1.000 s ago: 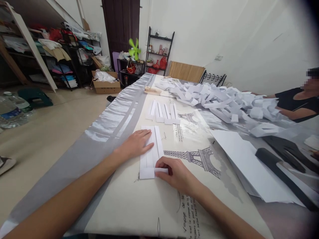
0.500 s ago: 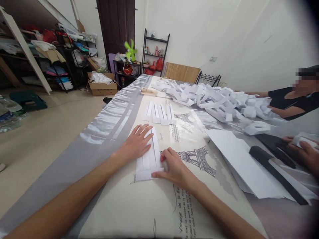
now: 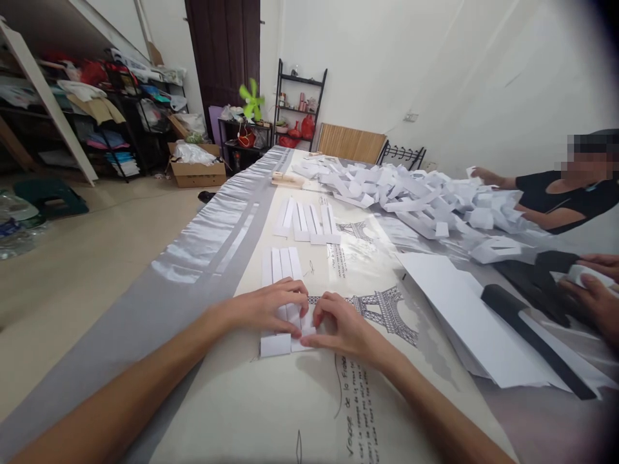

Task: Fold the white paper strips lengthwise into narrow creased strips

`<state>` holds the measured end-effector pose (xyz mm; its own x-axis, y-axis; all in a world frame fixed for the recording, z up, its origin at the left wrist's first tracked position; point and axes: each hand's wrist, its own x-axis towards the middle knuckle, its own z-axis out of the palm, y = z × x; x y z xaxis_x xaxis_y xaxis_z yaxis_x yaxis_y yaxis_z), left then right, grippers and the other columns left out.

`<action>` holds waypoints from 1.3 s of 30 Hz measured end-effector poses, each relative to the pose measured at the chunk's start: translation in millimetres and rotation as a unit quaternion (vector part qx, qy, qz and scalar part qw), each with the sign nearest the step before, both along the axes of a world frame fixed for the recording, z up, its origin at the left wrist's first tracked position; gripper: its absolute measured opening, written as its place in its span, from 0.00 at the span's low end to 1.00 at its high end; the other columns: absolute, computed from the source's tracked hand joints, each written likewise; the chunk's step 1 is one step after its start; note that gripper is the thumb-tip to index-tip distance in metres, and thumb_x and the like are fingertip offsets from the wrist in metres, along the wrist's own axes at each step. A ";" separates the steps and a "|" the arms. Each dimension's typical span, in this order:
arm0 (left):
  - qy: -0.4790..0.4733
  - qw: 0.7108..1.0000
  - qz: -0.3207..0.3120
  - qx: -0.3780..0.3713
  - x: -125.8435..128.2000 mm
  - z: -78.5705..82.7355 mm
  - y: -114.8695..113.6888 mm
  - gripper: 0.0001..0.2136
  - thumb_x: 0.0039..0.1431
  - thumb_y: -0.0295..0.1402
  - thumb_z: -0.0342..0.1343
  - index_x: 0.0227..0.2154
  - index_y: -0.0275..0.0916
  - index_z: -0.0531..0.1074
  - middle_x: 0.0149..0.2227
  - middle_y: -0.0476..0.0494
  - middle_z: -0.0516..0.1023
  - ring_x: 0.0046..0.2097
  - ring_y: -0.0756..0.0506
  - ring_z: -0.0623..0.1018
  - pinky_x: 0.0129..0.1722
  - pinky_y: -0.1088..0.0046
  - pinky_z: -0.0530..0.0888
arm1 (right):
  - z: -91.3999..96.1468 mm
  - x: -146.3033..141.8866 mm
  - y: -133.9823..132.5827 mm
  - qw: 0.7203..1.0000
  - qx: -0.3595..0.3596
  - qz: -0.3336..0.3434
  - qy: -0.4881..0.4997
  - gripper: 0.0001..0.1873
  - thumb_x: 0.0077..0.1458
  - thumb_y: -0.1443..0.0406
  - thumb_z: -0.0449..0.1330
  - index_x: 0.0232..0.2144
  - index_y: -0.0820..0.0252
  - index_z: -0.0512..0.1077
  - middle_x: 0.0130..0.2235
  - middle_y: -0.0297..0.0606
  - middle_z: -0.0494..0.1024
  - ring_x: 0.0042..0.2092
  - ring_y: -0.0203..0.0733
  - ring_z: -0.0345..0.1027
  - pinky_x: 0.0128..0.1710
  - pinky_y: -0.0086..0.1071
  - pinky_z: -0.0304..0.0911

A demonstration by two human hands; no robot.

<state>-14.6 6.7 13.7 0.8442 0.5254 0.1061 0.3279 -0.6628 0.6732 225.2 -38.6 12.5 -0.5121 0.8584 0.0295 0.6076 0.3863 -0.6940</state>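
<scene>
Folded white paper strips (image 3: 281, 262) lie side by side and overlapping in a row on the printed cloth in front of me. My left hand (image 3: 275, 303) rests over their near half, thumb and fingers curled round a strip on the right side of the row. From the right, my right hand (image 3: 341, 325) pinches the near end of that strip between thumb and bent fingers. The fingers partly hide the strip. Just left of the pinched end lies another strip's folded end (image 3: 275, 345). Farther off, a second group of folded strips (image 3: 300, 220) lies on the cloth.
A large heap of folded paper pieces (image 3: 401, 183) covers the far right of the table. Flat white sheets (image 3: 449, 309) lie on the right under a dark bar (image 3: 532, 338). A co-worker (image 3: 565, 187) reaches into the heap; another person's hands (image 3: 597, 290) hold something white.
My left hand has drawn back toward me, from lying flat on the strips to curling beside my right hand. The co-worker's hand now lifts a paper piece at the heap.
</scene>
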 end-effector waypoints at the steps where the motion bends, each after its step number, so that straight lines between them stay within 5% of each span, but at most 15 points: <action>1: -0.002 1.000 0.000 -0.008 -0.3 -0.7 0.4 0.13 0.61 0.45 0.64 0.40 0.43 0.73 0.49 0.45 0.70 0.53 0.40 0.69 0.52 0.66 0.67 | 2.4 3.9 1.3 1.000 -0.020 0.018 0.004 0.14 0.52 0.54 0.71 0.30 0.54 0.73 0.37 0.34 0.72 0.41 0.43 0.64 0.38 0.36 0.61; 7: 0.001 1.000 0.005 -0.015 -1.0 3.0 -4.4 0.13 0.62 0.46 0.63 0.41 0.44 0.72 0.49 0.45 0.69 0.52 0.41 0.69 0.53 0.66 0.66 | 7.1 9.9 5.0 0.997 -0.064 0.028 0.012 0.08 0.57 0.62 0.66 0.26 0.52 0.79 0.35 0.34 0.74 0.40 0.43 0.65 0.37 0.36 0.61; 19: 0.011 0.999 0.009 -0.030 -0.6 5.1 -5.5 0.11 0.62 0.44 0.62 0.41 0.44 0.72 0.49 0.45 0.68 0.53 0.41 0.68 0.54 0.64 0.67 | 1.5 2.4 -11.8 0.998 0.037 -0.007 -0.054 0.09 0.60 0.67 0.62 0.28 0.56 0.67 0.36 0.34 0.71 0.36 0.41 0.68 0.33 0.36 0.66; 23: 0.021 0.999 0.009 -0.038 -1.3 4.1 -3.4 0.14 0.62 0.46 0.62 0.43 0.45 0.70 0.49 0.45 0.68 0.54 0.40 0.67 0.53 0.64 0.67 | 1.0 1.6 -26.0 0.986 0.152 0.027 -0.057 0.03 0.63 0.68 0.60 0.37 0.55 0.71 0.39 0.37 0.73 0.37 0.42 0.69 0.35 0.37 0.68; 27: 0.018 0.999 0.005 -0.036 -2.0 1.9 -1.6 0.15 0.62 0.47 0.62 0.43 0.44 0.68 0.49 0.45 0.67 0.53 0.41 0.67 0.53 0.63 0.67 | -4.0 5.6 -46.6 0.952 0.268 0.133 -0.061 0.12 0.67 0.73 0.52 0.42 0.56 0.74 0.42 0.41 0.77 0.41 0.45 0.71 0.37 0.40 0.69; 35: 0.019 0.999 0.006 -0.043 -1.3 3.2 -2.9 0.14 0.61 0.47 0.61 0.40 0.43 0.68 0.48 0.45 0.67 0.53 0.40 0.66 0.54 0.61 0.66 | -18.7 19.4 -68.8 0.925 0.338 0.134 -0.112 0.25 0.64 0.77 0.53 0.62 0.62 0.65 0.53 0.47 0.78 0.50 0.53 0.70 0.46 0.49 0.70; 39: 0.017 0.999 0.003 -0.040 -0.6 5.0 -3.6 0.14 0.62 0.47 0.61 0.40 0.43 0.68 0.48 0.44 0.67 0.53 0.40 0.67 0.53 0.61 0.67 | -14.3 10.9 -63.7 0.913 0.350 0.138 -0.158 0.24 0.62 0.78 0.53 0.59 0.62 0.68 0.44 0.46 0.79 0.42 0.51 0.70 0.41 0.47 0.69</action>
